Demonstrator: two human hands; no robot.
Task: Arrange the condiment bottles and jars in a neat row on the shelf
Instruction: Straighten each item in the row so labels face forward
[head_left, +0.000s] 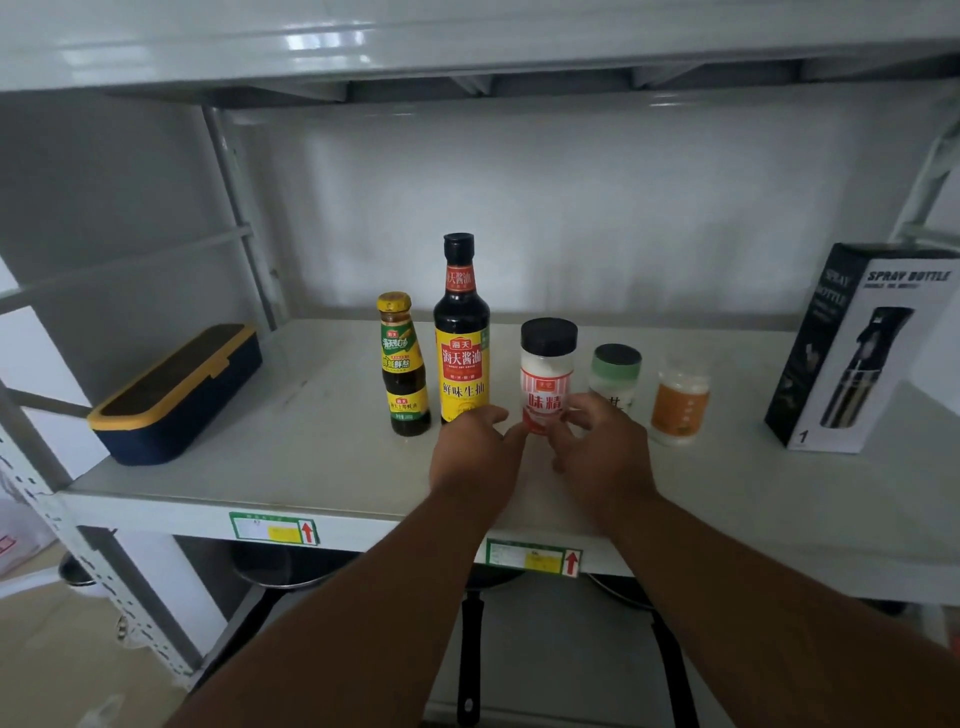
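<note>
Five condiments stand in a row on the white shelf (311, 467): a small dark oyster sauce bottle (405, 364), a tall soy sauce bottle (461, 332), a red-label jar with a black lid (548, 369), a green-lid jar (615, 371) and an orange-label jar (680, 402). My left hand (475, 449) presses its thumb on the red-label jar's lower left; its fingers curl in front of the soy sauce bottle's base. My right hand (600, 441) holds the same jar's lower right with its fingertips and hides part of the green-lid jar.
A navy box with a yellow rim (176, 395) lies at the shelf's left end. A black and white spray bottle carton (852, 348) stands at the right end. An upper shelf (467, 47) hangs overhead. Dark pans (470, 649) sit on the level below.
</note>
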